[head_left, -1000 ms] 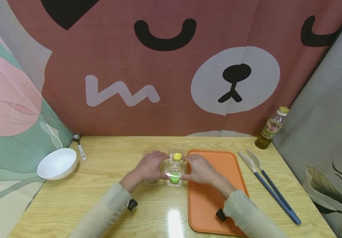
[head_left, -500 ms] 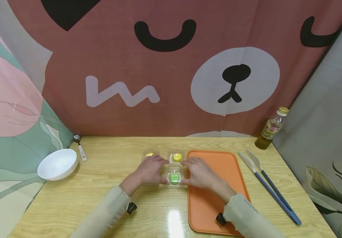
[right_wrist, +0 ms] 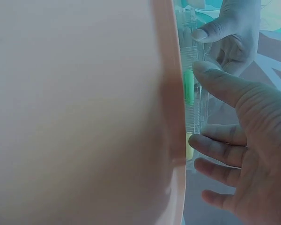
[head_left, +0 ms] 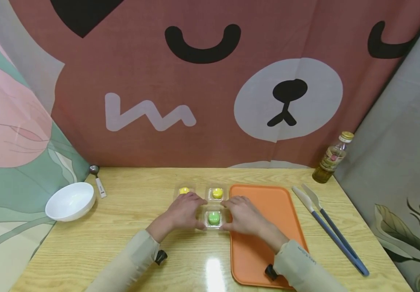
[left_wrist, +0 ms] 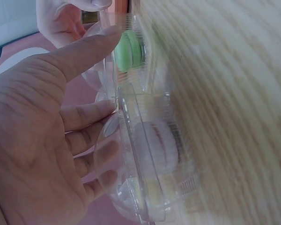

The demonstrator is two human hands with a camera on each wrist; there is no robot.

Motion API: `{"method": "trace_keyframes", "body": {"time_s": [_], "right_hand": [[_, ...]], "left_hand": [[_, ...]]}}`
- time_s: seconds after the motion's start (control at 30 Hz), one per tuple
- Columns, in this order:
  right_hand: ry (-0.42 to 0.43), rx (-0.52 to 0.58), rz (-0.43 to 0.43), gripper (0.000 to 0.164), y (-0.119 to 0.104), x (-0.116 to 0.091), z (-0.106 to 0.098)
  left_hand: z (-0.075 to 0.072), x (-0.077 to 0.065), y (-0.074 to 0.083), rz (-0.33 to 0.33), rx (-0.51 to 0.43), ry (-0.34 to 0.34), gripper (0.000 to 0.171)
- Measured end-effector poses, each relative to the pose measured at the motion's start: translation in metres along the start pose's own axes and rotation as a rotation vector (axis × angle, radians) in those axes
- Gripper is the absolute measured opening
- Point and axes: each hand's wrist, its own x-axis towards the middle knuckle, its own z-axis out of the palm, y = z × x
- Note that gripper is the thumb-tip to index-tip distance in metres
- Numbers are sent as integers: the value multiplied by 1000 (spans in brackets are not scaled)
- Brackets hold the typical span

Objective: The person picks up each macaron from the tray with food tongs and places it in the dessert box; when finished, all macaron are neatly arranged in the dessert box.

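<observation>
Between both hands, a clear plastic macaron box with a green macaron stands on the wooden table. My left hand is at its left side, the straight thumb and index finger spread along the lid's rim. My right hand mirrors this on the right, thumb near and fingertips far, by the rim. In the left wrist view, a second clear box with a pale macaron sits under my left hand, which hides it in the head view. Behind are clear boxes with yellow macarons.
An orange tray lies to the right, partly under my right forearm. Beyond it are a knife and a second long-handled spreader. An oil bottle stands back right. A white bowl and a measuring spoon are left.
The bright, tilted look of the green macaron's box lid has flattened out. Both hands have shifted slightly down and stay at its sides. The left yellow macaron now shows more.
</observation>
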Motion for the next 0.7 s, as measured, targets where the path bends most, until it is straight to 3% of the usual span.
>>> {"method": "trace_keyframes", "body": {"time_s": [0.5,0.7], "right_hand": [[-8,-21,13,81,-1,3,1],[-30,-35,10,79,-1,4,-1]], "left_hand": [[2,2,4,0,79,14,80],[0,4,7,-22,86,-27,81]]}}
